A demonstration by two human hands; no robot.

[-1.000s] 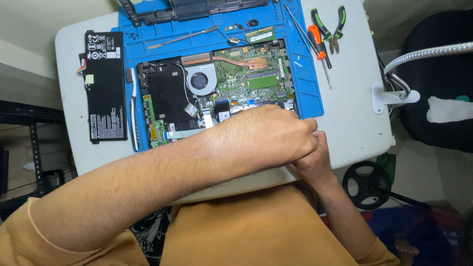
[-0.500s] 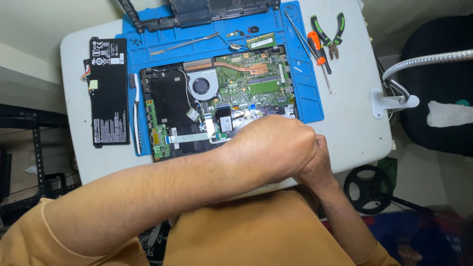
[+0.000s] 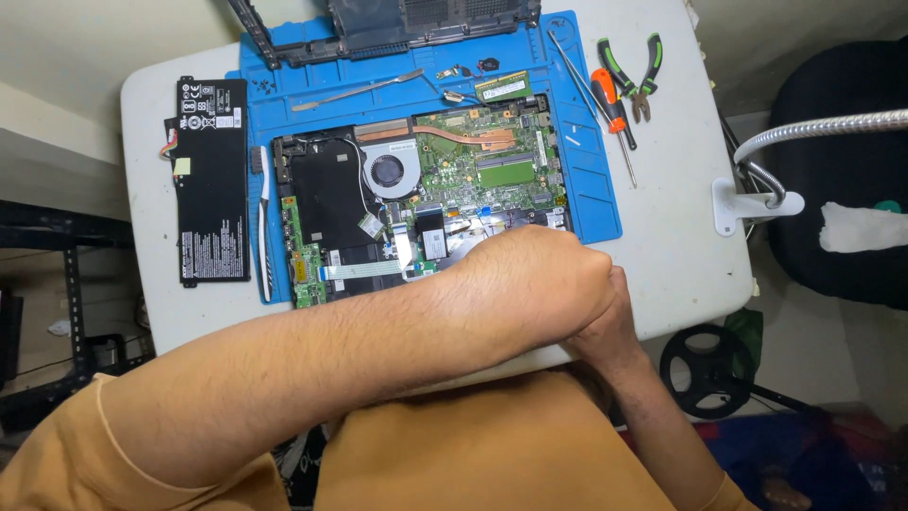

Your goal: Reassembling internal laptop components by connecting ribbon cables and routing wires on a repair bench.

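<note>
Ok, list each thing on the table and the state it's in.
Laptop: opened, board exposed.
Battery: out, lying left of the mat.
Bottom cover: off, at the mat's far edge.
Pliers: closed, lying flat.
Left hand: over the laptop's near right corner.
Right hand: mostly hidden.

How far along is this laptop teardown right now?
Done: the opened laptop base lies bare on the blue work mat, and the flat black battery pack sits off to its left. In hand: the left hand covers the base's near right corner, over the right hand; what they grip is hidden. Left: the round grey fan and green circuit board remain seated.
</note>
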